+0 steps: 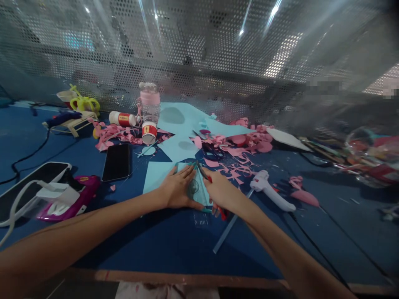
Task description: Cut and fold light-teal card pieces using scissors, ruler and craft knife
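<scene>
Head view, frame centre: your left hand (177, 189) lies flat, fingers released, pinning the light-blue paper (156, 174) to the worktop (174, 245) so your right hand (222, 193), clenched on red-handled scissors (209, 180), can cut it.

Your two forearms enter from the bottom corners, both bare with no sleeves showing. Your left hand (177, 189) and right hand (222, 192) wear no gloves, rings, watch or bracelets that can be made out. Fingernails are too blurred to describe.
</scene>
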A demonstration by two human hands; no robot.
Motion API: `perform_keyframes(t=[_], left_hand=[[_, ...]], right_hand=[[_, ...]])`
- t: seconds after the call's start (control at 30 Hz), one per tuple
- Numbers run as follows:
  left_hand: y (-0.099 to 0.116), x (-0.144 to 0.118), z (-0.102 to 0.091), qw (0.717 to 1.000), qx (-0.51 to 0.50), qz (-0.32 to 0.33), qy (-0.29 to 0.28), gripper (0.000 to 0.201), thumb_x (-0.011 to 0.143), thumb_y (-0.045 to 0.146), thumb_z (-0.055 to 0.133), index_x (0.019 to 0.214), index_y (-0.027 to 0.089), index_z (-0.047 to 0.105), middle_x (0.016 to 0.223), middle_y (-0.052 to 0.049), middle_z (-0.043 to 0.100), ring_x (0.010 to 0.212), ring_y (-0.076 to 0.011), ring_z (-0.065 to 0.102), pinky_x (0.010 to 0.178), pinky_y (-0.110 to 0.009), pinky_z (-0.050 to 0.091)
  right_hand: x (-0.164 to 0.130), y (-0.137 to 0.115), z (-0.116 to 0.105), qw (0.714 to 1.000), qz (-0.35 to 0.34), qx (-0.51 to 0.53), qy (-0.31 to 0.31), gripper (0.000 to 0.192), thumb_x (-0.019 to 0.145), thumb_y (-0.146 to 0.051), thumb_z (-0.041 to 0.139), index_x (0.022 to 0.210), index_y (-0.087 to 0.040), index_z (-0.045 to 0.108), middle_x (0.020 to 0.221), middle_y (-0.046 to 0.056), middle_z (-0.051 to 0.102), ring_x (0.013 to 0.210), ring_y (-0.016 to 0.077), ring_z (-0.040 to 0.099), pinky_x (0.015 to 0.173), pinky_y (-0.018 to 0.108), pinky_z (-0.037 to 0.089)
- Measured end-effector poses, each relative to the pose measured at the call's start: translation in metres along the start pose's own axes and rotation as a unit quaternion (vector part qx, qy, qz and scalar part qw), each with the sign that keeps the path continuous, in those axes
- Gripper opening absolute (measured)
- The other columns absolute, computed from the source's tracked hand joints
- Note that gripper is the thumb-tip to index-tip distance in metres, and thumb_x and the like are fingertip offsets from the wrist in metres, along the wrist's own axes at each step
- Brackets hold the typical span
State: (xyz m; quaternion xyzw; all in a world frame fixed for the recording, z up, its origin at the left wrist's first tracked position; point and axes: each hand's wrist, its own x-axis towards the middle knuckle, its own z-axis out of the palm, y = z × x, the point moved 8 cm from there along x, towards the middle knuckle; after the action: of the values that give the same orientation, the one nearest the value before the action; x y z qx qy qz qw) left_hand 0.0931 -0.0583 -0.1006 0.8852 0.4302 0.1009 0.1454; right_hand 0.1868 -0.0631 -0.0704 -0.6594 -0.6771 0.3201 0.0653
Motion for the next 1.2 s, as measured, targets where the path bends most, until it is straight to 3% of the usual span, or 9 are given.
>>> perform_keyframes(t=[0.2,1.2], left_hand=[[0.000,-0.001,0.000,1.000,0.010,0.005,0.006,0.115,0.054,0.086,0.040,0.140,0.012,0.026,0.147,-0.015,0.022,0.136,-0.0307,0.020,0.110,-0.050,0.008],[0.002,0.000,0.002,0.999,0.047,0.001,-0.015,0.115,0.057,0.086,0.037,0.143,0.013,0.016,0.149,-0.014,0.017,0.137,-0.0302,0.015,0.110,-0.051,0.008]], right_hand=[[0.001,0.007,0.004,0.998,0.008,0.063,-0.030,0.047,0.089,-0.023,0.030,0.136,-0.023,0.033,0.046,-0.003,0.047,0.034,0.0144,0.053,0.036,0.022,0.043],[-0.037,0.009,0.005,0.999,0.012,0.051,-0.014,0.050,0.090,-0.023,0.032,0.140,-0.019,0.029,0.046,-0.004,0.049,0.035,0.0110,0.050,0.038,0.019,0.040]])
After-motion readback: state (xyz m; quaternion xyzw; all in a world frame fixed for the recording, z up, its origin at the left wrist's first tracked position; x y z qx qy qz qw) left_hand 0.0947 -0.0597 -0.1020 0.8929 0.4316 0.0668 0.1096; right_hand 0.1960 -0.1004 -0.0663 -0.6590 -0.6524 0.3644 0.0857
